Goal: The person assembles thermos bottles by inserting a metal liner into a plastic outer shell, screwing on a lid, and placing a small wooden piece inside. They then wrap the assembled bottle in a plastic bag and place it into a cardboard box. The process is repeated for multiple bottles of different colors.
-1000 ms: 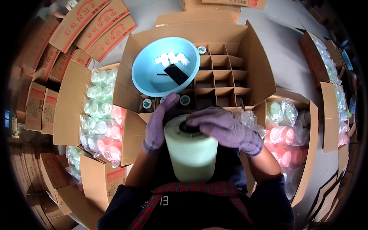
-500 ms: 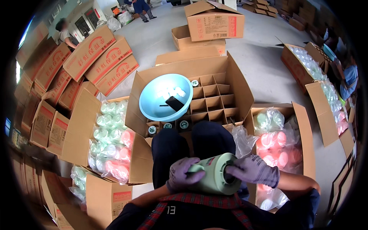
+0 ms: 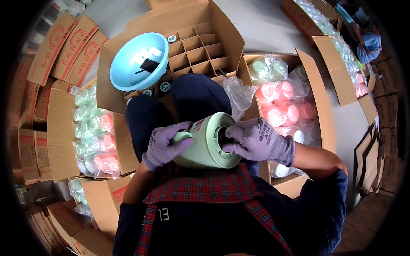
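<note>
A pale green thermos jug (image 3: 200, 143) lies on its side across my lap, its round ribbed end turned to the right. My left hand (image 3: 166, 144), in a purple-grey glove, is closed round the jug's handle. On the other side my gloved right hand (image 3: 258, 141) pinches at a dark round part (image 3: 222, 137) in the middle of the ribbed end. My fingers hide much of that part, so whether it is loose or fixed I cannot tell.
Before my knees stands a divided carton (image 3: 228, 32) with a blue basin (image 3: 117, 72) resting on it; a black phone (image 3: 149, 65) and small white pieces lie inside. Cartons of bagged green and pink parts flank me, left (image 3: 62, 132) and right (image 3: 322, 102). A co-worker (image 3: 369, 45) sits far right.
My view has tilted down and swung right, so the cartons sit higher and further left. Both hands stay on the thermos jug, the right one still at its ribbed end.
</note>
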`<state>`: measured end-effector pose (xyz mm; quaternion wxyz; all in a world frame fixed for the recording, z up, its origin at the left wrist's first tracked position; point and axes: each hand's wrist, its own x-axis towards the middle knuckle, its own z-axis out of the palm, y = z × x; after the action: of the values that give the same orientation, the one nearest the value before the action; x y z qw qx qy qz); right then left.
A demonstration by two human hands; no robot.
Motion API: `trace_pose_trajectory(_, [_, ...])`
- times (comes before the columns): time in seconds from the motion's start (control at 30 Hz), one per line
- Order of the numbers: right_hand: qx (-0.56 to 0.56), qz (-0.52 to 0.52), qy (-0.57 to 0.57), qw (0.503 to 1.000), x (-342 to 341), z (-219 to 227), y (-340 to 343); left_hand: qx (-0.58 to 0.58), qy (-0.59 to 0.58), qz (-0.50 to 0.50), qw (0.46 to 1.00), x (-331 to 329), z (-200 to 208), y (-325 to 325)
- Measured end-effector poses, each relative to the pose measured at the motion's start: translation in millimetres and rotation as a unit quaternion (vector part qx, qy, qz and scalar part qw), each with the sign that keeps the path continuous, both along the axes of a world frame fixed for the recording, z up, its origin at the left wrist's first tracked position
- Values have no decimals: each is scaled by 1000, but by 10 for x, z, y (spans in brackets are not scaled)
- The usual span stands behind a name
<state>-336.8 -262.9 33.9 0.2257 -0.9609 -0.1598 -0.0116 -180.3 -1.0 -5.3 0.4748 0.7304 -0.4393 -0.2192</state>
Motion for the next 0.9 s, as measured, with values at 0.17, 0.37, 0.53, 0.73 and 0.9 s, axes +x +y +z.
trace_pose_trajectory(0.17, [-94, 141, -171, 971, 162, 70, -118, -11, 79, 1, 997, 116, -33, 50])
trace_pose_trajectory(0.37, [50, -40, 176, 982, 175, -148, -1, 1, 3, 8, 1000, -7, 10, 17])
trace_pose_trajectory(0.53, [-38, 127, -151, 980, 154, 15, -47, 10, 91, -8, 996, 119, 30, 19])
trace_pose_trajectory(0.73, [-95, 123, -78, 985, 248, 24, 25, 7, 116, -37, 993, 270, -29, 14])
trace_pose_trajectory(0.9, [1, -48, 165, 985, 370, -182, 98, 18, -89, 105, 990, -119, -51, 83])
